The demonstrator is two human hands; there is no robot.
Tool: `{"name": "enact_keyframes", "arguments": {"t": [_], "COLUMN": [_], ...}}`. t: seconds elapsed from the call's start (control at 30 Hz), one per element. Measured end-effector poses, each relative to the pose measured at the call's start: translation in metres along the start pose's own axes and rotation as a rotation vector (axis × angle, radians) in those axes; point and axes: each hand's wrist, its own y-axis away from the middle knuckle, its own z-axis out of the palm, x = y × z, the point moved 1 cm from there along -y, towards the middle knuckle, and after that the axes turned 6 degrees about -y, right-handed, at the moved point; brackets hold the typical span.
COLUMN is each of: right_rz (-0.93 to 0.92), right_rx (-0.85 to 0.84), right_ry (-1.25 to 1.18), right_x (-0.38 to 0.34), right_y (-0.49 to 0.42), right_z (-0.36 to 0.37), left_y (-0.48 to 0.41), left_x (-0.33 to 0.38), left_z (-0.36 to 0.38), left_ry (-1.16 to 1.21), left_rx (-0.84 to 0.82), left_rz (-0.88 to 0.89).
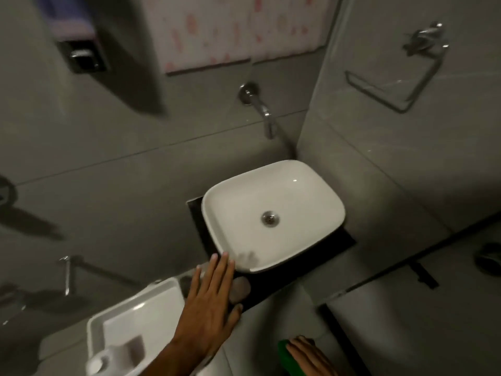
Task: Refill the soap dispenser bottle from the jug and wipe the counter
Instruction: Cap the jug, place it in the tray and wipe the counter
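My left hand point(211, 302) stretches forward with straight fingers. Its fingertips reach the near left corner of the white basin point(295, 185), over the black counter point(273, 283). A pale round patch point(240, 290) lies on the counter beside my fingers. At the bottom edge my right hand point(307, 355) holds a green cloth point(283, 352), fingers draped over it, mostly cut off by the frame. No jug or soap bottle is in view. A dark wall-mounted box point(81, 57) with a purple top hangs at the upper left, blurred.
A chrome wall spout point(261, 109) juts out above the basin. A towel ring point(401, 80) hangs on the right wall. A white toilet tank point(135, 318) stands close to the left of the counter. Grey tiled walls close in on both sides.
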Motion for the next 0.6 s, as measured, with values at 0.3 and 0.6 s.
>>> {"name": "enact_keyframes", "arguments": {"t": [0.3, 0.6], "right_rz": [0.371, 0.491], "right_rx": [0.101, 0.165], "right_ry": [-0.133, -0.177], "right_x": [0.186, 0.296], "right_y": [-0.018, -0.102], "right_z": [-0.053, -0.089], "left_y": [-0.196, -0.265], "left_x": [0.129, 0.142], "left_z": [0.025, 0.087], "left_ry": [-0.163, -0.409], "left_rx": [-0.090, -0.073], "left_rz": [0.369, 0.618]}}
